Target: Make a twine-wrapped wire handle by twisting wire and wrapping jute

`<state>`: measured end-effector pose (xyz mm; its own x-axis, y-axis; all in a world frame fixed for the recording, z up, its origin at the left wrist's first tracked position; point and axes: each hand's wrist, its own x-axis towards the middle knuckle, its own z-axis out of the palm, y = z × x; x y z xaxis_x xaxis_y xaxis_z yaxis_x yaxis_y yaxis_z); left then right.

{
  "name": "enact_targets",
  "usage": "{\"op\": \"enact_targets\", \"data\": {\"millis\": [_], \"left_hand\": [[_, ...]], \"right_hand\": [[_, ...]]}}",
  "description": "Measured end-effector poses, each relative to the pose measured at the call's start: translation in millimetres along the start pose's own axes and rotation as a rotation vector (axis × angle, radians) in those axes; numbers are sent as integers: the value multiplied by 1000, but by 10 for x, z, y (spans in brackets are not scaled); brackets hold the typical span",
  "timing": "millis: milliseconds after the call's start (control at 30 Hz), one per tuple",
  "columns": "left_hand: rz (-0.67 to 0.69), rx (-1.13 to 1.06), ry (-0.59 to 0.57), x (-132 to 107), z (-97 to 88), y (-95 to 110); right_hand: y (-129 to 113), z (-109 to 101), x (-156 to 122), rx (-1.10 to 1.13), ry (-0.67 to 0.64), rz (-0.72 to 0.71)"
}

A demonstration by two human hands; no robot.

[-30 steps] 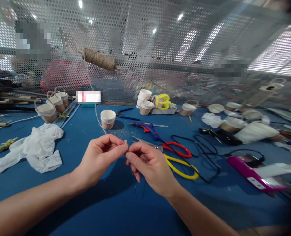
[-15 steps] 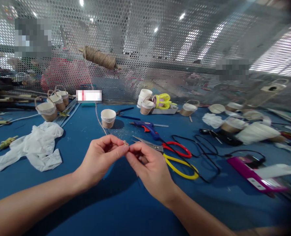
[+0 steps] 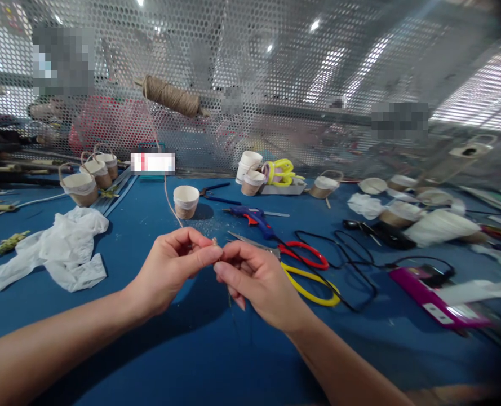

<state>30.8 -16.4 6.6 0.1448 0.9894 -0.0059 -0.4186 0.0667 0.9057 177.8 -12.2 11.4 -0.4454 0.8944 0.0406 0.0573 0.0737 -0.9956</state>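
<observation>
A thin strand of rough brown jute twine (image 3: 168, 198) was pinched at its free end between the thumb and forefinger of the left hand (image 3: 172, 269) and of the right hand (image 3: 259, 282), the fingertips of both meeting just above the blue table (image 3: 216, 361). Both grips were narrow and closed on the twine end, which showed only as a small frayed tuft at the fingertips. From there the strand was led up and back to a fat spool of twine (image 3: 172, 97) mounted against the perforated metal screen (image 3: 275, 84).

Just behind the hands a small white paper cup (image 3: 186, 201) with a band of twine wound round its base was seen upright; its inside could not be made out. Near the right hand lay large scissors (image 3: 305, 270) with smooth looped handles, one red and one yellow, the steel blades pointed toward the hands. A blue glue gun (image 3: 252, 217) was laid on its side behind them, and a thin black cable (image 3: 351, 270) was looped beside the handles.

To the left a crumpled white plastic sheet (image 3: 60, 251) was spread, soft and creased. Behind it three twine-wrapped cups with arched handles, shaped like little baskets (image 3: 81, 189), were grouped. More such cups, blurred, were scattered at the far right.
</observation>
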Motion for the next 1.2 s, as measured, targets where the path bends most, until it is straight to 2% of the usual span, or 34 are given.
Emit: {"op": "enact_targets", "data": {"millis": [233,433,533,700,867,1033,1200], "left_hand": [[33,12,9,-14,8,-6],[-78,3,-98,-18,-14,25],[-92,-16,-90,-3,-14,22],[-26,6,-33,-2,3,11],[25,-9,-22,-7,10,2],[10,-9,-37,-7,-20,0],[-111,-52,-150,-1,-38,20]], "right_hand": [[1,7,3,27,23,3],[54,-41,-8,214,-152,45],[65,-44,-4,200,-105,35],[62,-28,10,153,-45,0],[28,1,11,86,-6,-2],[33,13,2,13,40,-69],[81,-31,7,204,-148,-5]]}}
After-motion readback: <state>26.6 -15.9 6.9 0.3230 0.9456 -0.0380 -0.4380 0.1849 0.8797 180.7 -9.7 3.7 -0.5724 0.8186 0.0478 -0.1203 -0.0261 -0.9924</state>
